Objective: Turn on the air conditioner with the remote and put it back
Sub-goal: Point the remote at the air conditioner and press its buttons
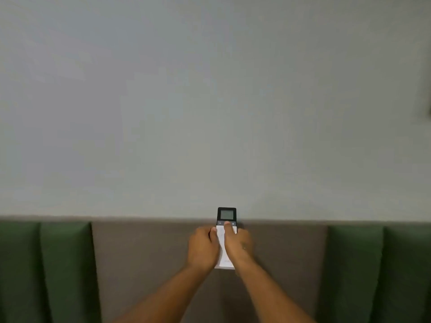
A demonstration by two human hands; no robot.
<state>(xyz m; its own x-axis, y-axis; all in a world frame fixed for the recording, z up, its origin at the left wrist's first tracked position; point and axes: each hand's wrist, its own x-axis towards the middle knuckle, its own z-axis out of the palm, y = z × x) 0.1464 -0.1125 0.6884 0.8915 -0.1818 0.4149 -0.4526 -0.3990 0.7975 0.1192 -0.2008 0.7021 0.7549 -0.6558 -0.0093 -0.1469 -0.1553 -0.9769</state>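
Observation:
The remote [226,215] is a slim white bar with a black top holding a small grey screen. It is held upright in front of the wall, screen towards me. My left hand [202,247] grips its left side. My right hand [238,243] grips the right side, its thumb lying on the dark button strip just below the screen. The white lower part shows between the two hands, down to its bottom edge. No air conditioner is in view.
A plain pale grey wall [210,101] fills the upper frame. Below it runs a padded panel, brown-grey [144,264] in the middle with green cushioned sections [65,264] left and green sections [363,269] right. A dark object edge [428,108] shows at far right.

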